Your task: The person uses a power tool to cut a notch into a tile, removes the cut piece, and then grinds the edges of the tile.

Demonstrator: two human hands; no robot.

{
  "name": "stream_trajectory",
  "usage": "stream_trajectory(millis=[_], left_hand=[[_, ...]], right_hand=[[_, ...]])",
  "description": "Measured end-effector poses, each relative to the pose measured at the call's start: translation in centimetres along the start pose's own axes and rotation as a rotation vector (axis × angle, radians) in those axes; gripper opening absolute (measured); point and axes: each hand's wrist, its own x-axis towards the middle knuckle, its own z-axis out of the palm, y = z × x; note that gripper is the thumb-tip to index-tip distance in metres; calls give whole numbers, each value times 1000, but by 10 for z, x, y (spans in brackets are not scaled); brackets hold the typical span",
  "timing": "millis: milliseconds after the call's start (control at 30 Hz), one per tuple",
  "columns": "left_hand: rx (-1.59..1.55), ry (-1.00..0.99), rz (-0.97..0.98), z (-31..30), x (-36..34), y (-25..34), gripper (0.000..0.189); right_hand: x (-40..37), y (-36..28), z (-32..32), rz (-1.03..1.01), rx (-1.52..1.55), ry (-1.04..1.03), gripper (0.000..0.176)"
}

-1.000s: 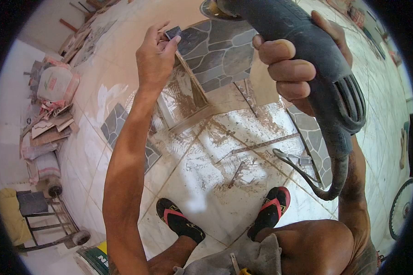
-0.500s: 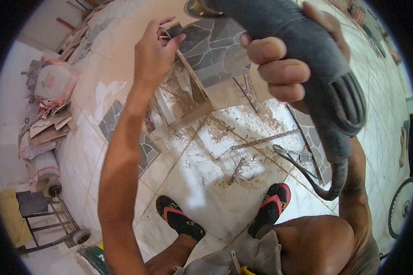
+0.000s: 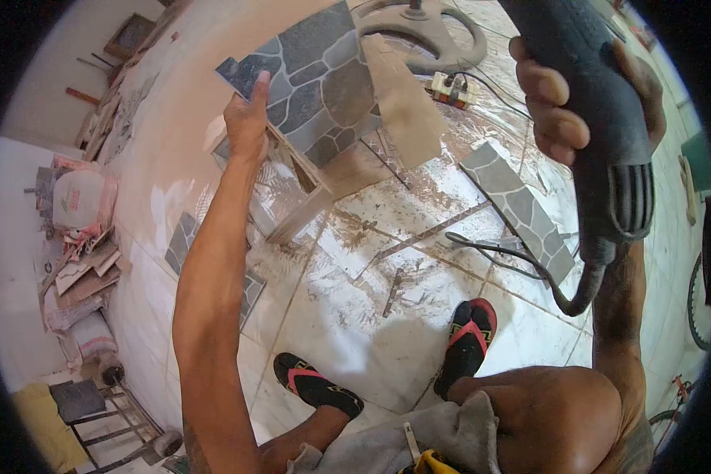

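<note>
My left hand grips the left edge of a grey stone-patterned tile, thumb on top. Beneath the tile is a pale open frame or box, and brown cardboard lies at its right. High at the right, my right hand is wrapped round a black power tool. The tool's working end is out of view, and its cable hangs down and loops to the left.
A tile strip lies on the dusty floor at the right. Beyond are a power socket block and a heavy slotted base. Broken tiles and sacks line the left wall. My sandalled feet are below; a wheel stands far right.
My left hand has moved down and left, from a small dark piece onto the tile's edge. The power tool in my right hand has shifted right, and more floor shows beyond the tile.
</note>
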Motion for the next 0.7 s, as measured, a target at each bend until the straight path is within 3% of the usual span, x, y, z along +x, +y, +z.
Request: stream_trajectory(millis=[67, 167, 300, 367, 433, 467, 567, 600, 700], left_hand=[[-16, 43, 1, 19, 6, 8, 45], [72, 91, 169, 36, 35, 13, 46], [170, 99, 86, 30, 79, 64, 45], [260, 103, 45, 10, 103, 98, 46], [357, 85, 1, -32, 129, 122, 48], [404, 71, -16, -42, 139, 134, 50], [257, 221, -144, -60, 110, 168, 56], [296, 222, -155, -65, 92, 177, 62], [401, 293, -205, -139, 92, 134, 65]], right_hand=[[-13, 6, 5, -58, -102, 136, 81], [-22, 10, -9, -44, -122, 155, 81], [-29, 14, -17, -2, -40, 178, 56], [-24, 22, -8, 90, -115, 335, 71], [-17, 29, -10, 159, -171, 327, 66], [-15, 31, -13, 216, -102, 308, 51], [1, 48, -4, 249, -88, 267, 50], [7, 56, -6, 231, -161, 210, 61], [15, 66, 1, 281, -242, 164, 60]])
